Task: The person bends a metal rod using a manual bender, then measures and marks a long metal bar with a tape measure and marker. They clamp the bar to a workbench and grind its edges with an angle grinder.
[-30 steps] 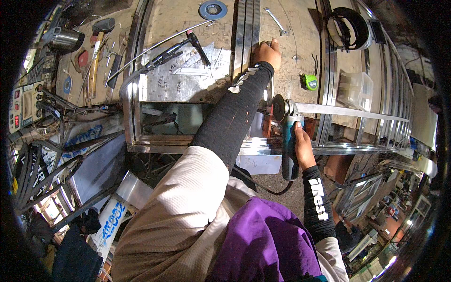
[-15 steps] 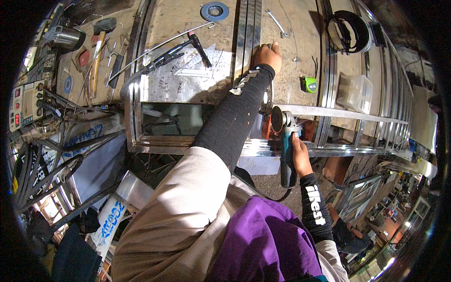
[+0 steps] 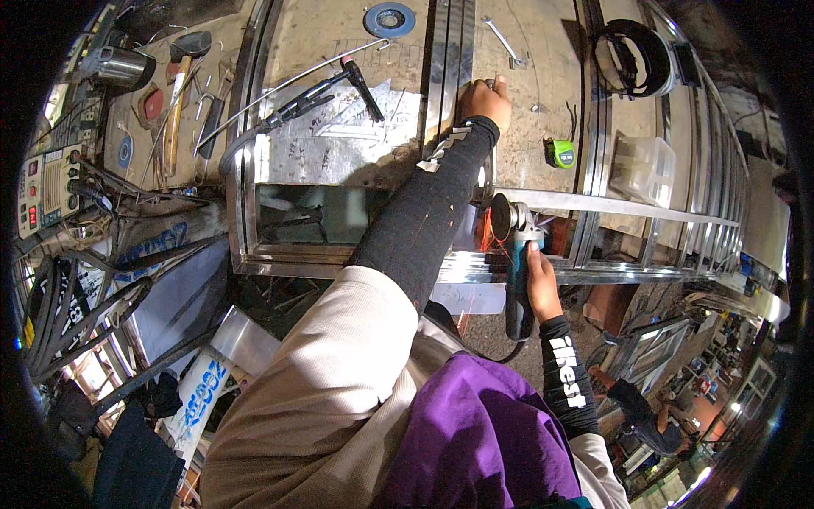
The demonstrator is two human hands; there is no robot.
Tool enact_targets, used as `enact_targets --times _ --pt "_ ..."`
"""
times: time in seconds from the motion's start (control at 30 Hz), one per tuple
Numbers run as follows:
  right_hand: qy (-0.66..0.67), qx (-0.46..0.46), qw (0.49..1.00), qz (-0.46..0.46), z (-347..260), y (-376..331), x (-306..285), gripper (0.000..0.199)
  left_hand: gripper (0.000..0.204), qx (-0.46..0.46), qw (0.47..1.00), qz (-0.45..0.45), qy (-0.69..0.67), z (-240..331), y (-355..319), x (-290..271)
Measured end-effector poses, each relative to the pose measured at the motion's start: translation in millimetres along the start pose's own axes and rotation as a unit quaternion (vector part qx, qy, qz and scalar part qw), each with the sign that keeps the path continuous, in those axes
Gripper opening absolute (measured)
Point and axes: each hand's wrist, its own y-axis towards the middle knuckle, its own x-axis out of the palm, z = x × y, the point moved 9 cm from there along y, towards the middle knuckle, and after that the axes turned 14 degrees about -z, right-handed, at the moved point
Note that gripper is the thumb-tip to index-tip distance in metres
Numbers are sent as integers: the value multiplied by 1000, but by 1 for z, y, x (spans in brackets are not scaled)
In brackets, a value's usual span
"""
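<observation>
My right hand [image 3: 543, 284] is wrapped round an angle grinder [image 3: 519, 310] with a teal and black body, its thumb lying along the top. The grinder's round disc [image 3: 502, 217] stands on edge by the near side of the metal frame [image 3: 543, 201]. Thin orange streaks, like sparks, show beside and below the disc. Farther off, my left hand [image 3: 486, 105] is closed over the bench, beside a pair of shiny metal bars [image 3: 447, 51]. A narrow metal piece [image 3: 492, 161] runs from under that hand toward the grinder; the grip itself is hidden.
A green tape measure [image 3: 560, 153], a wrench [image 3: 504, 42], a clear plastic box [image 3: 642, 170] and a blue-rimmed disc [image 3: 389, 19] lie about. Left are a welding torch [image 3: 363, 89], a hammer [image 3: 176, 114] and a welding machine [image 3: 48, 191]. Another person [image 3: 640, 416] is at lower right.
Fine orange streaks now spray from the grinder's disc, and the disc looks paler. Both hands stay nearly in place. The other person at lower right has shifted.
</observation>
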Motion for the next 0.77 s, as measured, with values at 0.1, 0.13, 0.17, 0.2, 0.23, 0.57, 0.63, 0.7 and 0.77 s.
enact_targets --times 0.1,0.13,0.17,0.2,0.23,0.57,0.63,0.7,0.77 --pt "-15 -4 1000 -6 8 2 -2 62 58 -1 1000 19 5 -2 1 -1" --pt "-20 -7 1000 -8 8 3 -2 62 58 0 1000 23 9 -3 3 0" --pt "-20 -4 1000 -5 9 3 -3 62 59 -4 1000 19 9 -5 5 1" --pt "-20 0 1000 -2 9 3 -2 62 59 -8 1000 15 9 -7 7 1" --pt "-19 3 1000 1 8 2 -2 62 59 -12 1000 10 10 -7 7 1" --pt "-7 2 1000 5 13 2 -2 58 59 -4 1000 -7 13 6 -5 -3" --pt "9 -9 1000 5 11 3 0 57 59 -10 1000 -11 20 7 -6 -5" --pt "15 -3 1000 5 7 2 1 57 59 -10 1000 -15 16 7 -6 -7" --pt "16 -4 1000 2 17 3 -1 58 60 -12 1000 -20 18 8 -7 -6"
